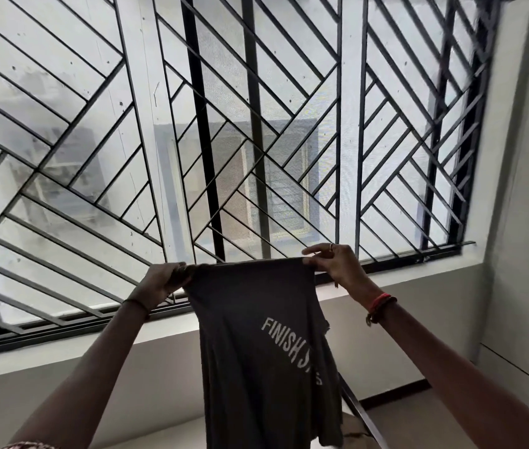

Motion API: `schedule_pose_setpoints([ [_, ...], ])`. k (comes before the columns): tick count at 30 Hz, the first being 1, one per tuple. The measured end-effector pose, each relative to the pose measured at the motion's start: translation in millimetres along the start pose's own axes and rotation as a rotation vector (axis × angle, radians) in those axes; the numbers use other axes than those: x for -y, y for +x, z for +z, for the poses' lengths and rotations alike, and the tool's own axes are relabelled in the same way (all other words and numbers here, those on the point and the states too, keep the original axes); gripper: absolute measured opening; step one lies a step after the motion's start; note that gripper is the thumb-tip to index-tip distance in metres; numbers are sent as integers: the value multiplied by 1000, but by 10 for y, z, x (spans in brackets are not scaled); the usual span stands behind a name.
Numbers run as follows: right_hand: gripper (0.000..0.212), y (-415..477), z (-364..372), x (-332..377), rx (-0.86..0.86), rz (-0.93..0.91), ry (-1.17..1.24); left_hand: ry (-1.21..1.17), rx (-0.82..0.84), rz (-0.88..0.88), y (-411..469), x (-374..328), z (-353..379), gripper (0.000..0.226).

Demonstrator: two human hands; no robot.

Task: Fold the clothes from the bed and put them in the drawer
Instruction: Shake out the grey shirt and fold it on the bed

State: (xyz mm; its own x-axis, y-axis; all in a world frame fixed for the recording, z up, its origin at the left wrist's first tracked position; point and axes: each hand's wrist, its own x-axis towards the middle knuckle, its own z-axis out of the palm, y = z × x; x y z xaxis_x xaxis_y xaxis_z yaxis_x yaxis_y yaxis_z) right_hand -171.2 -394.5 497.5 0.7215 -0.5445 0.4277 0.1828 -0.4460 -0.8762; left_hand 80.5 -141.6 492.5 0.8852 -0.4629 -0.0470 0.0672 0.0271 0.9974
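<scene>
Head view: a black metal window grille of diagonal bars (256, 124) fills the field from 9 through 12 to 3 o'clock. Below centre, a dark grey cotton T-shirt with white "FINISH" lettering (256, 358) hangs in the air. Its long axis runs 12 to 6 o'clock, and its top edge is stretched 9 to 3. The left grip (162, 280) bunches one top corner and the right grip (331, 264) pinches the other, slightly higher. Neither is nearer, so the next fold likely brings them together. No bed shows.
</scene>
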Motion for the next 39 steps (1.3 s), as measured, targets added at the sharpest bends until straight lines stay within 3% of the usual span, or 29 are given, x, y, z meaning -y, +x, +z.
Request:
schedule_pose_setpoints([
  [3, 16, -8, 61, 73, 32, 10, 42, 349, -62, 31, 28, 201, -66, 25],
  [6, 17, 2, 156, 124, 69, -13, 37, 639, -75, 183, 14, 330, 11, 12],
  [9, 22, 9, 265, 139, 91, -33, 33, 632, 20, 447, -225, 209, 388, 12],
  [12, 21, -5, 339, 146, 111, -46, 41, 522, 305, 608, -494, 52, 842, 15],
  [14, 17, -4, 359, 148, 116, -74, 32, 510, 456, 586, -615, 3, 1046, 20],
  [17, 12, -25, 328, 156, 117, -89, 74, 450, 596, 492, -665, 25, 1262, 6],
  [19, 11, -37, 278, 145, 119, -79, 135, 392, 585, 472, -670, 40, 1358, 4],
  [23, 7, -65, 155, 102, 102, -68, 170, 445, 554, 455, -639, 11, 1496, 25],
  [28, 7, -162, 115, -9, 50, -34, 184, 689, 564, 622, -569, -110, 1591, 11],
  [32, 6, -262, 143, -141, 4, 5, 232, 719, 637, 653, -581, -142, 1638, 9],
  [39, 36, -541, 135, -655, 301, 75, 54, 643, 675, 536, -631, -354, 1608, 11],
])
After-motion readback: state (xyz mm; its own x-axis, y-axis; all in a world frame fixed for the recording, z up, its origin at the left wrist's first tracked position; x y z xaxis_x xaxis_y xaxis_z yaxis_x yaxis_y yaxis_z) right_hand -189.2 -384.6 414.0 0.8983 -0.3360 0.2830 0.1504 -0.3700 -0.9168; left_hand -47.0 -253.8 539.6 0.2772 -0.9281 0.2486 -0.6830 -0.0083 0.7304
